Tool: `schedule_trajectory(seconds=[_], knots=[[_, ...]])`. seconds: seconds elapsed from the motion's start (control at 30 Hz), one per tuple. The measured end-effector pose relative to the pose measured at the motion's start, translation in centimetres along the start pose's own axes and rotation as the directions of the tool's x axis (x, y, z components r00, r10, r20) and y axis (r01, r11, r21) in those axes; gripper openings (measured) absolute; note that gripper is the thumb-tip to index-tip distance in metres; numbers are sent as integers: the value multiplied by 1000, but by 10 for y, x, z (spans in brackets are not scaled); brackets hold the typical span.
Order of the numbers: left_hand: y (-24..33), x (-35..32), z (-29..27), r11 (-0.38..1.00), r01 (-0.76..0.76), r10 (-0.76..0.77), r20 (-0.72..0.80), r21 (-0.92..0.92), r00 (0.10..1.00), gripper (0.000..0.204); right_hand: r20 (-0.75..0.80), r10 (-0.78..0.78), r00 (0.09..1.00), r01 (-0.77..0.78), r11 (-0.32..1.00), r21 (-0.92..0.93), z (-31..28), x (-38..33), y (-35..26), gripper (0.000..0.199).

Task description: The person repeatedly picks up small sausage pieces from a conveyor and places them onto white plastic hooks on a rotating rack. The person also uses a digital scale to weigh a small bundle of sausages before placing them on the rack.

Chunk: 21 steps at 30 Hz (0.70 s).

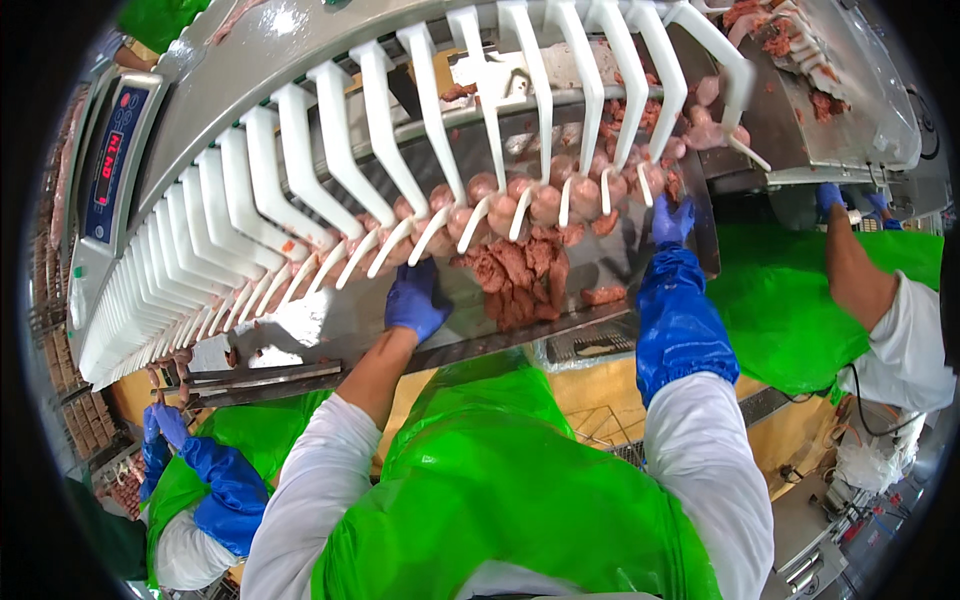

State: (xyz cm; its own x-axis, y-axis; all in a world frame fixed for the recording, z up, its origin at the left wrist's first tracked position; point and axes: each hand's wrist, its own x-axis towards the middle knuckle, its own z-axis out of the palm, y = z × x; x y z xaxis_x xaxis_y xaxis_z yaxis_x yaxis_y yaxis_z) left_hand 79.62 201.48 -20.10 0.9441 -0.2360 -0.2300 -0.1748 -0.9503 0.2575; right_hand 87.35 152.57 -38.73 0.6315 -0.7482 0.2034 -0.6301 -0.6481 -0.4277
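Observation:
A linked chain of pale raw sausages (545, 205) lies in the white hooks (540, 90) of a long curved rack. Below the chain, my blue-gloved left hand (415, 300) reaches up with its fingers extended; the sausages partly hide the fingertips. My right hand (673, 222), also gloved and with a blue sleeve cover, is at the chain's right end, fingers apart and close to the last links. Nothing shows gripped in either hand. Between them a heap of loose ground meat (515, 280) rests on the metal tray (450, 330).
At the upper left stands a scale display (113, 165) with red digits. Co-workers' gloved hands show at lower left (168, 425) and at right (830, 198). More sausage links (708, 125) hang by the machine at upper right. A meat scrap (603, 295) lies near the tray's front edge.

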Motion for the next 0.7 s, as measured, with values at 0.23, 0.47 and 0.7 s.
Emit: schedule_trajectory(seconds=[0.23, 0.47, 0.7], knots=[[-20, -1, -10, 977, -136, 92, 250, 163, 964, 74, 294, 52, 954, -151, 934, 324, 65, 116, 9, 60], [-18, 11, -12, 984, -125, 82, 298, 129, 951, 63, 324, -69, 943, -27, 958, 284, 98, 103, 0, 54], [-13, 19, -29, 996, 34, -63, 393, 80, 917, 54, 635, -510, 580, -116, 720, 684, 9, -149, -74, 49]])
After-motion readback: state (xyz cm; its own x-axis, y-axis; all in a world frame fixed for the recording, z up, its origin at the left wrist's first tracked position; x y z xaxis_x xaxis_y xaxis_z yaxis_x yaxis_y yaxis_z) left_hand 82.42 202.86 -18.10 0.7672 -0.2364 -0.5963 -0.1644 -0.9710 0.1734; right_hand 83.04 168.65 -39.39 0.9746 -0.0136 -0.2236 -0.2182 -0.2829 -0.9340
